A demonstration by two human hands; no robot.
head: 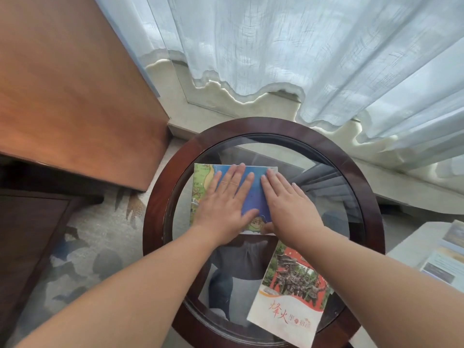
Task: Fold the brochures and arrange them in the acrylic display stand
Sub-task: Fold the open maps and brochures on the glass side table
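A folded map brochure [253,194], blue in the middle with green and yellow at its left edge, lies flat on the round glass-topped table [296,126]. My left hand [226,207] presses on its left half with straight fingers. My right hand [288,207] presses flat on its right half, fingers pointing away from me. A second brochure [288,305], white with a photo of statues and red characters, lies at the table's near right edge under my right forearm. No acrylic stand shows in view.
A wooden cabinet [75,96] stands to the left of the table. Sheer white curtains [301,46] hang behind it. More printed sheets [444,257] lie on a pale surface at the far right. Patterned carpet [82,247] covers the floor.
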